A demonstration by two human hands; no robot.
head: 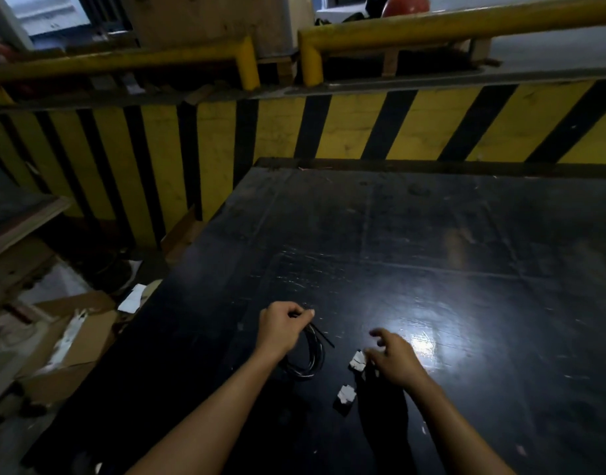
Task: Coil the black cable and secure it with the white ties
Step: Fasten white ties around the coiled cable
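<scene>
The black cable (pixel 312 358) hangs in a coil from my left hand (pixel 282 325), which grips its top above the dark table (pixel 431 234); one loose end sticks out to the right. My right hand (pixel 394 358) hovers low over the table, fingers spread, touching a small bundle of white ties (pixel 358 359). A second white bundle (pixel 346 394) lies just nearer me, apart from both hands.
The table's left edge drops to a floor with cardboard boxes (pixel 72 337) and papers. A yellow-and-black striped barrier (pixel 363 128) with yellow rails (pixel 449 29) runs behind the table. A bright glare spot (pixel 421 341) sits right of my right hand.
</scene>
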